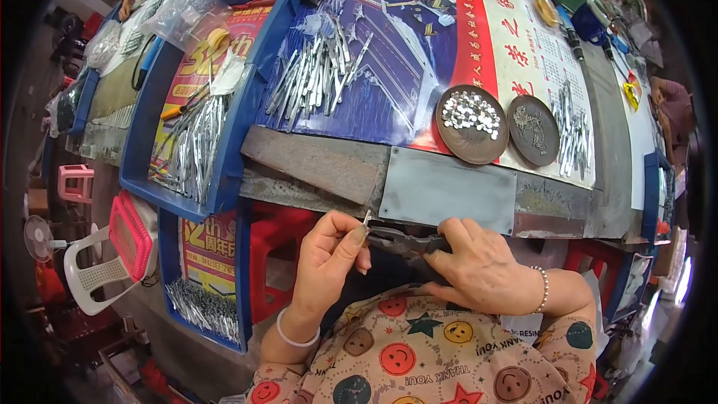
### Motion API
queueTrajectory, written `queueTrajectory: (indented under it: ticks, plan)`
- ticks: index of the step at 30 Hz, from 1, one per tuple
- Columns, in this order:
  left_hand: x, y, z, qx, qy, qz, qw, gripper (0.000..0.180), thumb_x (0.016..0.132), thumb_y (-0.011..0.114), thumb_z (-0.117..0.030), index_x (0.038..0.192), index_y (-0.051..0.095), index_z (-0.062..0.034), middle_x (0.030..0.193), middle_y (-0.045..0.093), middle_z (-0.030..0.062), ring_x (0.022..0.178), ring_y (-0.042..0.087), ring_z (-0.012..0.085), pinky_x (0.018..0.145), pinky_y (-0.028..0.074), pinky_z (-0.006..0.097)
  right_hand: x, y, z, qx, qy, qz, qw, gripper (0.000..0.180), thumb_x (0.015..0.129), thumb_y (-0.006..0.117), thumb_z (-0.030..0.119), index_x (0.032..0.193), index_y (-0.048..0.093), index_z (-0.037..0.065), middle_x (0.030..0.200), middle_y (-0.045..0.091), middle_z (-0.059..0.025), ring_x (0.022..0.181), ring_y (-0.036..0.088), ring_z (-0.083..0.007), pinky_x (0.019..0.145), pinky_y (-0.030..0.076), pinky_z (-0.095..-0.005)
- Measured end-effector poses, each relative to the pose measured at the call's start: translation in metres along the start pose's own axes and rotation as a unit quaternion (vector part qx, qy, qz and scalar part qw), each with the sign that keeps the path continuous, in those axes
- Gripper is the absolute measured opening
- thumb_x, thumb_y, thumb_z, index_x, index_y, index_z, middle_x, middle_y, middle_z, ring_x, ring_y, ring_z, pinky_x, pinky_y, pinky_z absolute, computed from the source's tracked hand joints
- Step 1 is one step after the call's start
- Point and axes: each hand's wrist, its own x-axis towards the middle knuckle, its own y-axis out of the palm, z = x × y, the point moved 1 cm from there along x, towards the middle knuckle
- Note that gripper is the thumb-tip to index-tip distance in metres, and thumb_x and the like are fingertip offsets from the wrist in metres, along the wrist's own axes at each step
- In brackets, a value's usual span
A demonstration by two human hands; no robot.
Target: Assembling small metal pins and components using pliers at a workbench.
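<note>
Between thumb and forefinger, my left hand (333,254) pinches a small, narrow metal piece (367,218) in front of the bench's near edge. My right hand (475,258) is bent at the same edge, its fingers curled down beside a smooth grey metal plate (449,193); what they grip, if anything, is hidden. Behind the plate stand a round brown dish of shiny little discs (472,126) and a smaller dark dish of thin pins (533,131). Long, slim metal strips (318,75) lie heaped on the blue sheet, with another pile of strips (573,135) at the right.
A blue tray (134,157) of metal strips stands left on the bench, with another blue tray (243,284) of small metal parts below it. A worn steel bar (314,161) lies along the near edge. Red and white chairs (97,273) are at the left.
</note>
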Motion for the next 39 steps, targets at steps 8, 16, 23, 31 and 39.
queueTrajectory:
  ticks: [8,16,23,31,39]
  plan:
    - [0.003,0.000,0.002,-0.042,-0.013,-0.002,0.999,0.010,0.099,0.055,-0.012,0.096,0.054,-0.0020,0.071,0.058,0.0028,0.061,0.054,0.0076,0.056,0.044,0.020,0.001,-0.002,0.000,-0.019,-0.002,0.000,1.000,0.033,0.068,0.079,0.030,0.090,0.067,0.009,0.096,0.046,-0.0097,0.085,0.049,-0.0238,0.064,0.046,-0.0325]
    - [0.004,-0.004,0.003,-0.043,-0.032,0.003,0.999,0.009,0.099,0.055,-0.011,0.096,0.054,-0.0018,0.071,0.059,0.0035,0.061,0.054,0.0077,0.057,0.044,0.020,0.004,-0.001,0.000,-0.034,0.016,0.049,0.998,0.035,0.070,0.078,0.032,0.094,0.068,0.008,0.100,0.047,-0.0108,0.088,0.050,-0.0259,0.070,0.046,-0.0354]
    - [0.002,-0.005,0.004,-0.024,-0.015,0.002,1.000,0.009,0.098,0.057,-0.010,0.096,0.056,-0.0017,0.072,0.059,0.0030,0.063,0.056,0.0080,0.058,0.046,0.020,0.005,0.000,0.002,-0.054,-0.008,0.004,0.998,0.026,0.066,0.078,0.027,0.082,0.066,0.009,0.089,0.044,-0.0084,0.078,0.050,-0.0224,0.058,0.044,-0.0317]
    - [-0.006,-0.009,0.006,0.018,0.016,-0.034,0.999,0.006,0.098,0.057,-0.007,0.096,0.057,-0.0010,0.075,0.060,0.0018,0.064,0.058,0.0077,0.058,0.049,0.021,0.020,-0.009,-0.004,0.287,0.030,0.197,0.937,0.028,0.080,0.072,0.028,0.089,0.067,0.002,0.087,0.047,-0.0137,0.077,0.055,-0.0290,0.060,0.046,-0.0373]
    - [-0.037,-0.050,-0.001,0.046,0.020,-0.078,0.996,0.011,0.098,0.058,-0.013,0.098,0.055,-0.0021,0.079,0.060,0.0029,0.070,0.059,0.0086,0.065,0.049,0.024,0.012,0.005,0.002,0.379,0.029,0.205,0.902,0.040,0.072,0.076,0.019,0.108,0.070,0.002,0.094,0.053,-0.0135,0.080,0.057,-0.0259,0.069,0.047,-0.0327]
